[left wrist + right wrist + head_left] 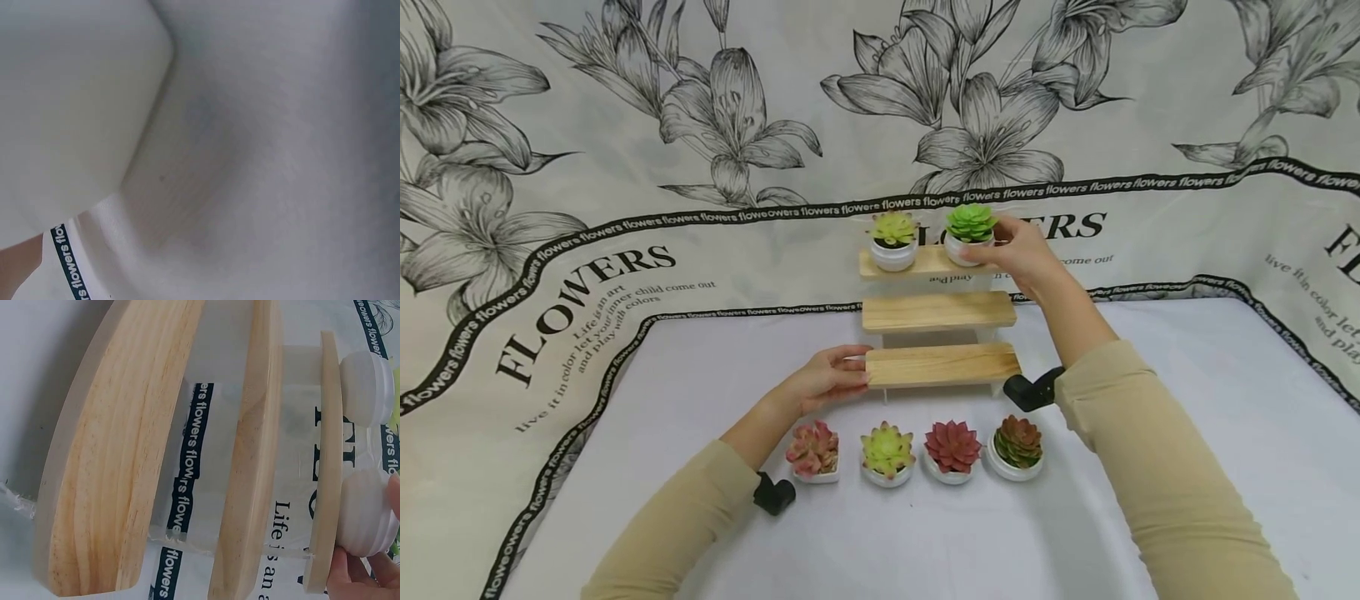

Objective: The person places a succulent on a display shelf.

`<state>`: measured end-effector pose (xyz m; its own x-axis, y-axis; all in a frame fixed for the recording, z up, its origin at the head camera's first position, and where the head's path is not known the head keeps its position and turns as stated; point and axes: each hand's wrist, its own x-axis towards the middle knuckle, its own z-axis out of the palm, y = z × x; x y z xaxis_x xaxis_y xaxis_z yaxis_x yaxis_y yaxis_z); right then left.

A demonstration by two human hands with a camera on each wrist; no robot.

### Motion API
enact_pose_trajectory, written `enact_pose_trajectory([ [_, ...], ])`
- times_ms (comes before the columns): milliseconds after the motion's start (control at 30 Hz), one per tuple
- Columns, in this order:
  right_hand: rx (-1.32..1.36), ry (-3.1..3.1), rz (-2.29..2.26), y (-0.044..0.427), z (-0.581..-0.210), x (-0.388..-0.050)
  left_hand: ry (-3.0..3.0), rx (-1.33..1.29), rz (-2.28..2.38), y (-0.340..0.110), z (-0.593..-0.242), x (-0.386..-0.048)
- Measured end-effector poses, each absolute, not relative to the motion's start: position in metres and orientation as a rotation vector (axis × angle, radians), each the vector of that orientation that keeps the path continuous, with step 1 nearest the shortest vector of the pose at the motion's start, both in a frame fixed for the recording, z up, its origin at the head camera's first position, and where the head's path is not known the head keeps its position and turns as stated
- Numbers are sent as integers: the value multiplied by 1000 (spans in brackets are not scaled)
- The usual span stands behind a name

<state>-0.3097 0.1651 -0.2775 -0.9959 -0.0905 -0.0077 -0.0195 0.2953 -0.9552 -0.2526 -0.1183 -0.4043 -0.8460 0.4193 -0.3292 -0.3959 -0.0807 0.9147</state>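
A three-step display stand with wooden boards [938, 312] stands upright on the white cloth. On its top board my right hand [1026, 254] grips the white pot of a bright green artificial succulent [970, 223]; the right wrist view shows that white pot [367, 512] against the board, fingers [350, 578] around it. To its left on the same board sits a yellow-green succulent [892, 229] in a white pot. My left hand [820, 379] holds the left end of the lowest board [942, 365]. In the left wrist view, a blurred pale surface [69, 106] covers the upper left.
In front of the stand is a row of potted succulents: a pink one [814, 450], a yellow-green one [887, 452], a dark red one [952, 450] and a green-brown one [1017, 446]. A flower-printed cloth [760, 258] hangs behind.
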Motion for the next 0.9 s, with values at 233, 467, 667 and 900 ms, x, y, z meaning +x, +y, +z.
enact_pose_trajectory([
  [233,-171,2442,-1872,171,-281,-308,1639,19,2000,-118,-410,-252],
  [467,-155,2439,-1861,179,-280,-302,1651,18,1990,-116,-409,-253],
  [667,-187,2423,-1861,189,-279,-297,1646,6,1993,-117,-406,-253],
  [900,-203,2421,-1826,202,-276,-283,1643,6,1998,-117,-405,-253],
])
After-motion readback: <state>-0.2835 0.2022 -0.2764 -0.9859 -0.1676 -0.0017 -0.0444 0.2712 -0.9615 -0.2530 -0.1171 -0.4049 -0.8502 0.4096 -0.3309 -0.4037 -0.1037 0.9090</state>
